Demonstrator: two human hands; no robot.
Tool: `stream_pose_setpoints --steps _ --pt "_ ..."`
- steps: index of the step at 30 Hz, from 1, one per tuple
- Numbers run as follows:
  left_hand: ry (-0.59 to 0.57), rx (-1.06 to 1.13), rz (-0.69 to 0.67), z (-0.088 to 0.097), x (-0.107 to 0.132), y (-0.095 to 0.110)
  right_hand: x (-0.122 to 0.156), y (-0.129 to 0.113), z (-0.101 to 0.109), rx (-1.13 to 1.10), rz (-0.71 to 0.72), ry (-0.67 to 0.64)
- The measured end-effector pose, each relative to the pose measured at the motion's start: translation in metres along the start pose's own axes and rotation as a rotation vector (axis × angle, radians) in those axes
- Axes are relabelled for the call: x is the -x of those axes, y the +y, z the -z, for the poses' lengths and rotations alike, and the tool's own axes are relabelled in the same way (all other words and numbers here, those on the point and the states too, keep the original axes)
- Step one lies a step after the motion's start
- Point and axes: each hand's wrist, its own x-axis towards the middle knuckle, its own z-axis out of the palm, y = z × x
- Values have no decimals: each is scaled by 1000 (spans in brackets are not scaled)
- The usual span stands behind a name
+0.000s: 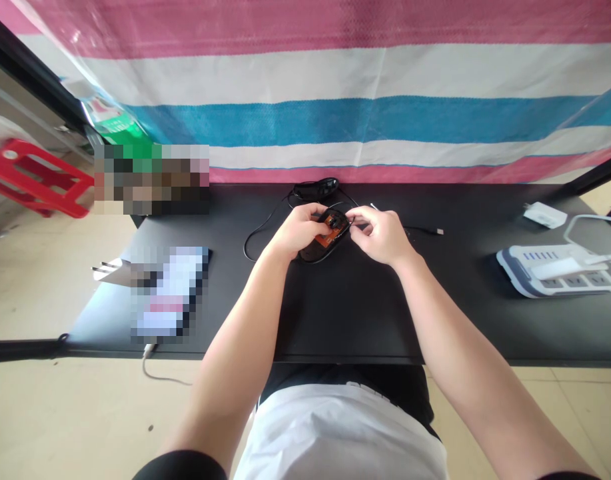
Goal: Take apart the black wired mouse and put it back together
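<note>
Closest in, your white shirt [340, 433] sits below both grips, right up by the near edge of the black bench [350, 320]. Out to the left of your left grip, and nearer you, there's a phone [172, 293], screen blurred, with a pale cord [150, 367] running off its near end. Off to the right, well apart from your right grip, lies the power strip [515, 257], a white plug [558, 265] on it.

Now the action: your left grip [300, 230] is closed around an opened mouse [312, 251], thumb over its orange board [326, 237]. Your right grip [382, 233] is narrow, fingertips bunched at the mouse's right rim; you can't tell whether they pinch anything. Just right of that, a USB plug [439, 232] rests on the bench.

Beyond the grips lies a black cover [316, 189]; farther right, a charger [546, 215]. Far left stands a green-labelled bottle [119, 128], and a striped sheet [365, 123] hangs behind everything.
</note>
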Motion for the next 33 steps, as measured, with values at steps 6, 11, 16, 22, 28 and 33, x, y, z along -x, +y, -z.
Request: stream_pose_setpoints --steps 6,11,16,22,28,33 --pt "-21 16 1 1 0 -1 1 3 0 58 14 8" --pt "-74 -16 -27 2 1 0 2 1 3 21 -22 -58" --pt "-147 -51 -53 2 2 2 2 -5 7 -75 -29 -126" --pt "-158 -158 -71 1 5 8 1 -5 11 -64 -35 -187" --pt "-145 -169 -45 -2 9 12 1 2 9 -177 -59 -174" --pt "-203 -187 -104 0 9 10 1 -1 9 -322 -153 -165"
